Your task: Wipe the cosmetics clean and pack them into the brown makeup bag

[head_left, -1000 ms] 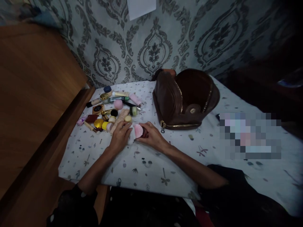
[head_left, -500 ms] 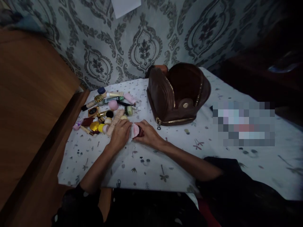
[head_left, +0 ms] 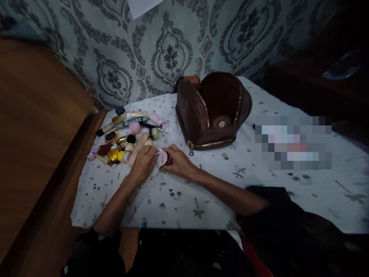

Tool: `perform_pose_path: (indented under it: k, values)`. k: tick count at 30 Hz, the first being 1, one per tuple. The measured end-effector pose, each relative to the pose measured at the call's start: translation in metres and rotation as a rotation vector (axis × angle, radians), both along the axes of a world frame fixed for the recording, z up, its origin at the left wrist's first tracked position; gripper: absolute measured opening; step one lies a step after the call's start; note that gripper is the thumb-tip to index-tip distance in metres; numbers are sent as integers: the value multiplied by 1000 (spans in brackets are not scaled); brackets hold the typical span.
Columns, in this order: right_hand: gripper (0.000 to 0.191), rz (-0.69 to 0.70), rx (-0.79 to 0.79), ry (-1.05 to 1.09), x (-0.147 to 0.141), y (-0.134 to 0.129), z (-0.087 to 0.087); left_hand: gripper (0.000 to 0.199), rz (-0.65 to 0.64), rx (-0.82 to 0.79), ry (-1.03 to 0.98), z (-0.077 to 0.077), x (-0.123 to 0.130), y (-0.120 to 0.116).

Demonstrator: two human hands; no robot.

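A small round pink-and-dark-red container [head_left: 163, 158] is held at its right side by my right hand [head_left: 179, 161], whose fingers curl round it. My left hand [head_left: 143, 161] is closed at the container's left, pinching something whitish and thin that I cannot make out clearly. Just beyond and left of my left hand lie cosmetics: a long beige box [head_left: 139, 147], a green jar [head_left: 154, 133], a pink sponge [head_left: 134, 127] and a gold round case [head_left: 113, 154]. The brown bag [head_left: 211, 111] stands unzipped beyond my right hand.
A patterned white cloth covers the table [head_left: 184, 211]. Wooden furniture [head_left: 37, 107] borders it on the left, and a patterned wall [head_left: 170, 54] rises behind. A blurred-out patch [head_left: 294, 142] lies on the right.
The view has shifted slightly, moving the bag and cosmetics a little up and left in the picture. A whitish piece between my hands shows more, and my left hand is slightly farther from the container.
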State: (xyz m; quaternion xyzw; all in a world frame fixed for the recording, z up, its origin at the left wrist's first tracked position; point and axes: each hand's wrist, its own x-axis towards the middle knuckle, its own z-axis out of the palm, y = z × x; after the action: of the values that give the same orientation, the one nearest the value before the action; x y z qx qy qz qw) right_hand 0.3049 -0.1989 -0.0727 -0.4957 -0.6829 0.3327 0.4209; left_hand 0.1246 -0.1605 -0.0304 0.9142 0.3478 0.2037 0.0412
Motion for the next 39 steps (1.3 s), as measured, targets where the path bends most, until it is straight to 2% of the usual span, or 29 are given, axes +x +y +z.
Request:
perform_pose_path:
  k: [6, 9, 12, 15, 16, 22, 25, 28, 31, 34, 39]
  values:
    - [53, -10, 19, -65, 1, 0, 1, 12, 157, 157, 15, 8, -6, 16]
    - [55, -13, 17, -85, 0, 1, 0, 9, 158, 203, 39, 10, -3, 19]
    - [58, -17, 42, -85, 0, 3, -3, 8, 74, 130, 19, 5, 7, 13]
    - [53, -8, 59, -70, 0, 3, -5, 2, 10, 25, -16, -3, 13, 3]
    - [51, -4, 58, -65, 0, 3, -5, 6, 2, 5, -30, -4, 14, 0]
    - [54, -19, 55, -72, 0, 2, -3, 22, -75, -159, -124, -5, -10, -14]
    - [53, -3, 41, -67, 0, 1, -1, 29, -116, -183, -150, -6, -22, -15]
    - [53, 1, 12, -49, 0, 0, 0, 25, -92, -132, -198, -7, -22, -12]
    - [55, -3, -10, -23, 0, 0, 1, 20, 30, -89, -215, -5, -13, -7]
    - [52, 10, -9, -33, 0, -1, 2, 24, 153, -81, -134, 0, -3, -2]
    - [52, 5, -12, -74, 1, -1, 3, 30, 84, -62, -35, 6, 5, -2]
